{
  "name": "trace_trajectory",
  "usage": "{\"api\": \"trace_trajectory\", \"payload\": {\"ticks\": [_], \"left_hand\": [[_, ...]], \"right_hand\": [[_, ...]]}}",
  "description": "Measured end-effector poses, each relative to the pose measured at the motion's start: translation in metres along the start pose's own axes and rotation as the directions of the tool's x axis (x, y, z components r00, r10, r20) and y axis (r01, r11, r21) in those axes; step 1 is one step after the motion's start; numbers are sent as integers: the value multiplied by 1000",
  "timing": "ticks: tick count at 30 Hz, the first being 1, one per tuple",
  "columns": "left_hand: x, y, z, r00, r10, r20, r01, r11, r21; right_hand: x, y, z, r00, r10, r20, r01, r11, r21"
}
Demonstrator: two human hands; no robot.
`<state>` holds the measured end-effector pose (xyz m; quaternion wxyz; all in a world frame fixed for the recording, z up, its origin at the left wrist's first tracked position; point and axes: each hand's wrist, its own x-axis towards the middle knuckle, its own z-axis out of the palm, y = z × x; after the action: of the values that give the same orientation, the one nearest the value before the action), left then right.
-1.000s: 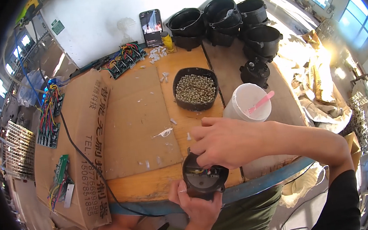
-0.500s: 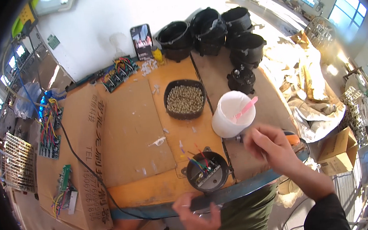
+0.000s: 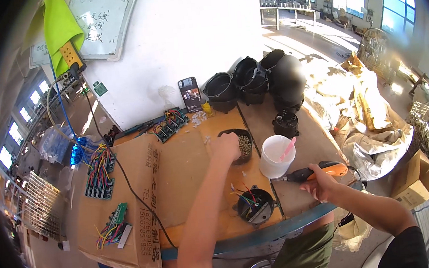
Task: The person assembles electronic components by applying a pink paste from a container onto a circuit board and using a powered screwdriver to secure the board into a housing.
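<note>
My left hand (image 3: 226, 148) reaches down into a dark bowl (image 3: 234, 131) of small tan pieces; its fingertips are hidden. My right hand (image 3: 321, 185) grips an orange and black electric screwdriver (image 3: 334, 169), which lies low over the table's right side with its tip pointing left. A round black housing (image 3: 268, 218) sits near the front edge of the table, with a small circuit board and coloured wires (image 3: 248, 202) sticking up from it. Between the bowl and the screwdriver stands a white tub (image 3: 273, 165) with a pink stick (image 3: 288, 148) in it.
Black pots (image 3: 219, 93) and a smaller black part (image 3: 285, 123) stand at the back. A phone (image 3: 189, 94) leans on the white wall. Wired circuit boards (image 3: 170, 124) lie near it, others on a cardboard box (image 3: 93, 231) at left, crossed by a black cable (image 3: 137, 192).
My left hand has gone from the front edge up into the bowl. My right hand has moved down beside the tub and taken hold of the electric screwdriver. The view has tilted upward.
</note>
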<state>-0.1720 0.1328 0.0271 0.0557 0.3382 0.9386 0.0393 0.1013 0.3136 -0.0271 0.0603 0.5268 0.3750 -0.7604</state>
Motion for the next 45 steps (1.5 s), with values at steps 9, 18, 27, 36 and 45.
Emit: {"api": "trace_trajectory", "payload": {"ticks": [9, 18, 27, 36, 45], "left_hand": [[11, -30, 13, 969, 24, -246, -135, 886, -444], [-50, -38, 3, 989, -114, 92, 18, -527, -850], [-237, -11, -1, 977, -82, 196, 69, -750, -657], [-278, 47, 22, 962, 102, 252, 205, -880, -428], [-282, 59, 24, 977, -46, 210, 66, -866, -496]], "right_hand": [[-59, 31, -13, 848, -530, 21, 523, 843, 126], [-65, 29, -1, 526, -850, 13, 489, 315, 813], [-141, 34, 87, 61, -995, -73, 671, -13, 742], [-153, 70, 121, 28, -991, 128, 632, 117, 766], [-146, 73, 122, -65, -998, -7, 662, -48, 748]]}}
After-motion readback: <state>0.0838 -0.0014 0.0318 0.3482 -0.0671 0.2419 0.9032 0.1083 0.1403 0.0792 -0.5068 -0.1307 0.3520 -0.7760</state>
